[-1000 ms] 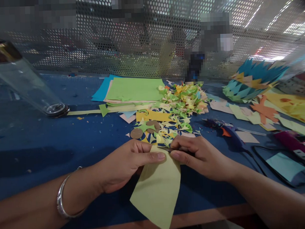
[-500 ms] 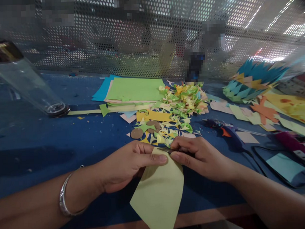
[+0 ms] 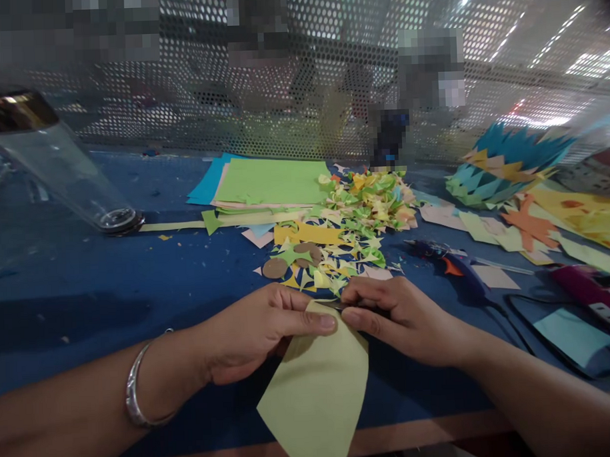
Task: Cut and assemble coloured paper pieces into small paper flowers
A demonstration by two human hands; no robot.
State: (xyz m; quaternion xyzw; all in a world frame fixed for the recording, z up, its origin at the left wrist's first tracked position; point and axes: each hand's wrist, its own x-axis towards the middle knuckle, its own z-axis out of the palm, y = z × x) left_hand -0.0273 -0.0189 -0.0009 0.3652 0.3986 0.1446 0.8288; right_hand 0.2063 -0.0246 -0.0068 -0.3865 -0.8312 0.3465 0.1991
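At lower center, the left hand [image 3: 263,331] pinches paper [image 3: 320,388], the right hand [image 3: 408,323] grips a blade [image 3: 332,305]; slipping could nick the thumb [image 3: 322,323].

Blue desk [image 3: 186,276] carries a clear bottle [image 3: 70,177] at left, a sheet stack [image 3: 273,181] before a perforated metal screen [image 3: 180,103], heaped paper scraps [image 3: 378,198] just beside the stack, and, at right, a glue gun [image 3: 459,276], magenta power strip [image 3: 582,289] and spiky-rimmed paper bowl [image 3: 503,171].

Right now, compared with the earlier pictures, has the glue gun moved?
No. Judged against the light-blue paper sheet, the glue gun keeps the same place, so there is no direction to give.
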